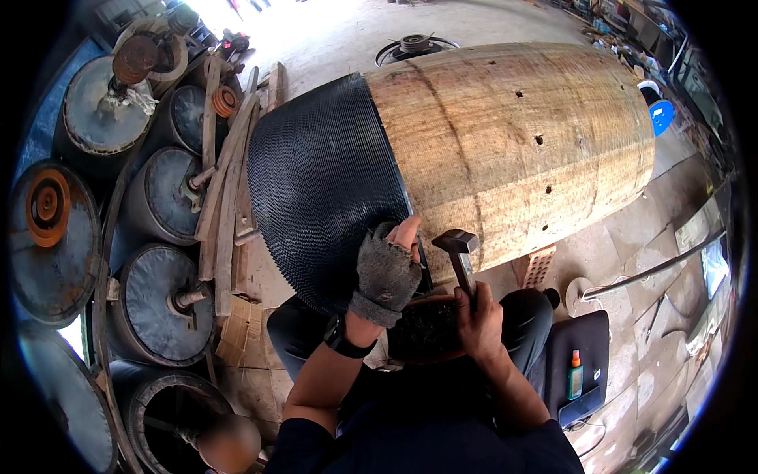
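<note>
A large wooden drum (505,134) lies across in front of me, its left end wrapped in a black ridged, toothed covering (324,174). My left hand (387,272), in a grey fingerless glove, rests at the covering's right edge with its fingers pinched together. Whatever sits between those fingertips is too small to make out. In my right hand (479,322) is a hammer (456,242), gripped by the handle, its head raised just right of the left fingertips. Below both hands, between my knees, is a bowl (430,357) of small dark bits.
Several metal-ended drums (162,304) stack along the left, with wooden planks (229,213) leaning beside them. A perforated brick (539,267) sits under the drum's near side. On the right a black case (588,340) carries a small green bottle (576,378) and a phone (580,407).
</note>
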{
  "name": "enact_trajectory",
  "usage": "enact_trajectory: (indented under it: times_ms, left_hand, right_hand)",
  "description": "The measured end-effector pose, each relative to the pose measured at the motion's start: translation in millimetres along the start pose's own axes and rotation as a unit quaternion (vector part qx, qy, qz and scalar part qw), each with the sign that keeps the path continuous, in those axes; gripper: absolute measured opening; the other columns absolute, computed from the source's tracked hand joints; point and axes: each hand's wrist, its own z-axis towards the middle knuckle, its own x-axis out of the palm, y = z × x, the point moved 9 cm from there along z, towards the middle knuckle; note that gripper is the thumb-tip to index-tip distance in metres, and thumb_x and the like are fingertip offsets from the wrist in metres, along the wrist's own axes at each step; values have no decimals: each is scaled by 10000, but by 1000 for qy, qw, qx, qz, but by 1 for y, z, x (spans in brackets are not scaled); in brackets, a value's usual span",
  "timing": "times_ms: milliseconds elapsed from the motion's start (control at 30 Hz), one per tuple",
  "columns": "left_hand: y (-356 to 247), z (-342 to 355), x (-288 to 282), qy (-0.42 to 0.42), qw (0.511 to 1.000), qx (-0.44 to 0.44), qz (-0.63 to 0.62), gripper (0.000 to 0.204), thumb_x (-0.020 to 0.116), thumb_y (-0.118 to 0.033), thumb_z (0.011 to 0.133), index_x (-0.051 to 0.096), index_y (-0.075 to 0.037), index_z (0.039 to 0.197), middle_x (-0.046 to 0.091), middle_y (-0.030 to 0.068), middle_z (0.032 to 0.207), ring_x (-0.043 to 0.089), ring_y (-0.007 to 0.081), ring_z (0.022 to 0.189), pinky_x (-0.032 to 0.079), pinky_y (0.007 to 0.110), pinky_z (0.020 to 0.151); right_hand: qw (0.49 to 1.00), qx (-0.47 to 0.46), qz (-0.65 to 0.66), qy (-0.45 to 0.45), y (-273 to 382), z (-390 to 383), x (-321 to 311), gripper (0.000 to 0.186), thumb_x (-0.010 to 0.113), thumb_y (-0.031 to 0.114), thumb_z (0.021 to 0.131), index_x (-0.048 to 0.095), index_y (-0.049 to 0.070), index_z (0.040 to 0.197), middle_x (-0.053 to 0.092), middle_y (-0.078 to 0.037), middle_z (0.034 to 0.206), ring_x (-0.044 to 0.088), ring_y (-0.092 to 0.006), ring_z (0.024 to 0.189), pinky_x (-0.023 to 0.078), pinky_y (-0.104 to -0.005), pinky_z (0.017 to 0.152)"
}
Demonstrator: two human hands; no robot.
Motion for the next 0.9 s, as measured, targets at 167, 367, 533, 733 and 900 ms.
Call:
enact_trajectory:
  times_ms: [167,367,533,733,900]
  left_hand:
    - [-1,7,3,1,1000,-25,-10,529,640,74,724,564,-64,1229,641,60,774,638,253,682,498,405,662]
    - [5,11,-2,-5,998,-49,-26,534,642,85,723,554,-60,1229,652,86,782,652,267,694,510,385,616]
    - [9,13,-7,-1,997,-49,-53,537,655,73,727,547,-58,1236,647,94,794,646,260,681,510,375,612]
    - [8,17,3,-20,999,-47,11,579,682,34,725,517,-53,1273,626,84,811,627,269,731,504,401,673]
    - [8,19,8,-31,997,-61,29,632,693,-2,719,491,-29,1317,622,79,818,611,275,767,489,433,718]
  right_hand:
    - [1000,5,-3,13,8,2,0,172,625,145,973,556,18,1067,646,-262,782,645,-477,716,500,-511,605]
    - [1000,8,-4,26,20,8,-6,168,604,155,987,561,15,1069,640,-269,794,640,-489,743,499,-517,624]
    - [1000,11,-3,22,19,13,-9,174,600,157,989,565,12,1078,641,-270,812,643,-488,746,503,-509,626]
    - [999,6,-12,34,21,18,-5,189,601,160,987,561,7,1092,642,-269,808,646,-481,737,507,-509,619]
    - [998,-17,-46,42,35,23,-1,192,588,149,984,546,-3,1093,639,-263,786,641,-481,705,508,-511,602]
